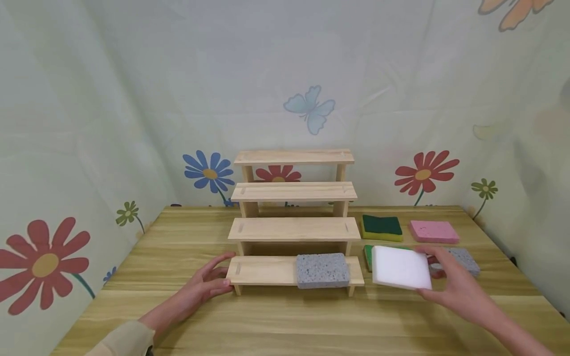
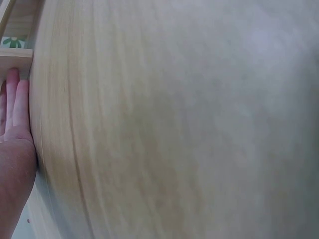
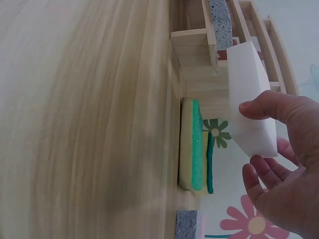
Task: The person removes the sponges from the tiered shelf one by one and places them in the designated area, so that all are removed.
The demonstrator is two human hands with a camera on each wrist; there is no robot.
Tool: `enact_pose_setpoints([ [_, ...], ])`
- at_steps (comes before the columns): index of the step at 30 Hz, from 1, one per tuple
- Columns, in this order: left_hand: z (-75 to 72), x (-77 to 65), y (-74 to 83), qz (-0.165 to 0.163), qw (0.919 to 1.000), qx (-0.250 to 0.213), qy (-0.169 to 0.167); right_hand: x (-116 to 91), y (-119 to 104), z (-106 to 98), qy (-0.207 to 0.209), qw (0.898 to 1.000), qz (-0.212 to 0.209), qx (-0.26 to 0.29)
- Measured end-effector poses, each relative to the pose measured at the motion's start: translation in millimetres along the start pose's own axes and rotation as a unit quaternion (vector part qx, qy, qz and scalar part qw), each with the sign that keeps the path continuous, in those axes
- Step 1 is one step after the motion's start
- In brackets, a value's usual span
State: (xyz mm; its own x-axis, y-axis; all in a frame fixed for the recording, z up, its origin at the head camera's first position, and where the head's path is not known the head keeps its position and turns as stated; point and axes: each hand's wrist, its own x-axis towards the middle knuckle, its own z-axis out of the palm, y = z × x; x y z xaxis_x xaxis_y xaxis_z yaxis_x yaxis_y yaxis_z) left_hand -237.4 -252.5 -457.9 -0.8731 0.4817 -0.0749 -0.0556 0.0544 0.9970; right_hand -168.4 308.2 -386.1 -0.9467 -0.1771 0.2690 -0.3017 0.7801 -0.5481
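Note:
My right hand (image 1: 458, 287) pinches a white sponge block (image 1: 401, 267) between thumb and fingers, held above the table just right of the lowest step. In the right wrist view the thumb lies on one face of the white sponge (image 3: 249, 94), with fingertips at its lower end. A four-step wooden rack (image 1: 267, 271) stands at the middle. On the right part of its lowest step lies a grey speckled sponge (image 1: 322, 270). My left hand (image 1: 207, 282) is at the left end of that step, thumb and fingertips at its edge; in the left wrist view the fingers (image 2: 21, 104) reach under it.
Right of the rack lie a green-and-yellow sponge (image 1: 381, 228), a pink sponge (image 1: 434, 231), a green-topped sponge (image 3: 192, 144) partly behind the white one, and a second grey sponge (image 1: 464, 261) partly behind my right hand. A flowered curtain (image 1: 378, 99) surrounds the wooden table (image 1: 187, 237).

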Motion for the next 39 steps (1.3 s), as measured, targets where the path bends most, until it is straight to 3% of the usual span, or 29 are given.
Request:
enact_pose_setpoints([
  [11,-1.5,-1.7,-2.4,0.007,1.0,-0.006,-0.003,-4,15,7,-0.05,0.998,0.032,0.002],
  [24,-1.0,-0.8,0.0,0.008,1.0,-0.003,-0.002,-5,27,12,-0.068,0.996,0.049,-0.013],
  [33,-1.5,1.2,1.1,0.002,1.0,-0.003,0.008,-8,33,14,-0.097,0.995,0.017,0.011],
  [39,-0.5,0.4,-0.1,0.003,1.0,-0.002,0.005,-9,36,14,-0.124,0.992,0.024,0.024],
])
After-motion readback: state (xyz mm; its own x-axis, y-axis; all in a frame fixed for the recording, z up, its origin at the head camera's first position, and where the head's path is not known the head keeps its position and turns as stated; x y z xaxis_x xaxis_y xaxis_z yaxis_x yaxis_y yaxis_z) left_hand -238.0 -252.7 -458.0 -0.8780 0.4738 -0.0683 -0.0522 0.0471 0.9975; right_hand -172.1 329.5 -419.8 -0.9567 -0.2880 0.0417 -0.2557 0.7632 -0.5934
